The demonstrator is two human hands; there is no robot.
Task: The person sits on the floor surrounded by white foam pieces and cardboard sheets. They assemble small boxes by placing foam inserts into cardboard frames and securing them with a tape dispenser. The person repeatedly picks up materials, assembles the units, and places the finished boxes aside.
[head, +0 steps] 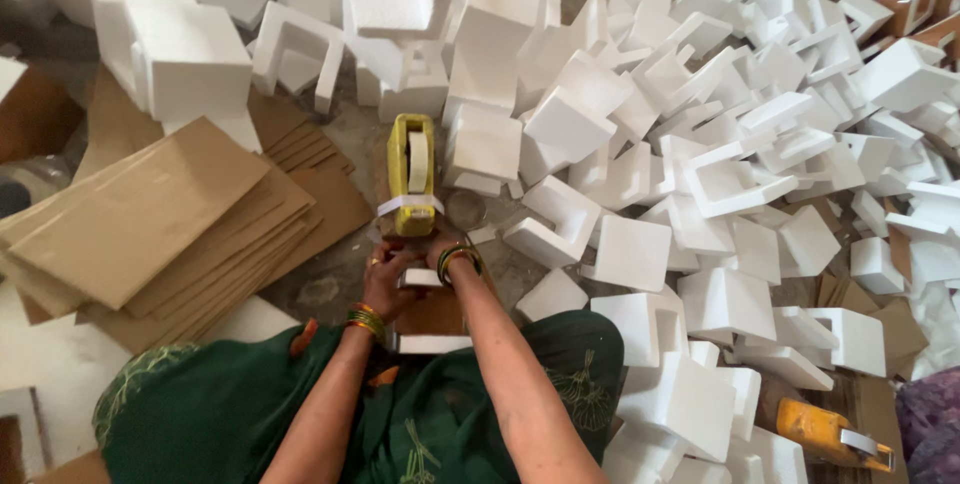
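While you're pulling the yellow tape dispenser (412, 172) across the floor, you're taping the small package (428, 312) lying in front of your knees: brown cardboard with white foam blocks at its near and far ends. Judging from the strip of tape running off the dispenser's mouth, you're mid-seal, not finished.

Your right hand (447, 256) is sitting at the dispenser's handle end; it's mostly hidden behind the wrist and bangles, so I can't tell whether it's clenched on the handle. Your left hand (388, 279) is pressing down on the package's far foam block, fingers curled over it, holding it steady rather than lifting.

Next move, as I'm reading it: keeping the left hand pinning the block while the tape is being drawn tight, then cutting it on the dispenser's edge. Slack would be letting the foam shift.

Surroundings:
- Flat cardboard sheets (150, 219), brown, are lying fanned in a stack to your left.
- Loose white foam pieces (720, 184), blocks and U-shaped brackets, are piling up ahead and to your right.
- Larger foam blocks (185, 59) are standing at the far left.
- A second tape dispenser (830, 434), orange-yellow, is lying near your right side, well apart from both hands.

No labels or signs are showing anywhere.
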